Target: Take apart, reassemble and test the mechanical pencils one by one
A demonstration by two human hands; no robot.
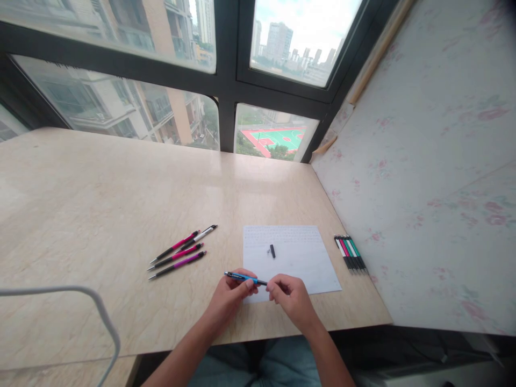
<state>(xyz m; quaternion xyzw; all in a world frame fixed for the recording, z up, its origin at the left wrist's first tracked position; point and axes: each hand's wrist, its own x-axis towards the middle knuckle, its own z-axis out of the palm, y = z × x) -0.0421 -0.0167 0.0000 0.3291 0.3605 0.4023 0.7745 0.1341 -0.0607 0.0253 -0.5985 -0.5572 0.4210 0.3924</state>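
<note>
Though lettering marks the blue pen — it's illegibly small.

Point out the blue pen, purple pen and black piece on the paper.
Blue pen (241,276): head view, on its barrel.
Purple pen (183,262): head view, on its barrel.
Black piece (273,251): head view, at mid-length.

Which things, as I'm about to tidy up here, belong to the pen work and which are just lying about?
In the job:
blue pen, held
loose black piece
paper sheet under it
probably four pens at left, pen row by the wall

Apparently just lying about:
pale cable at the left
</note>
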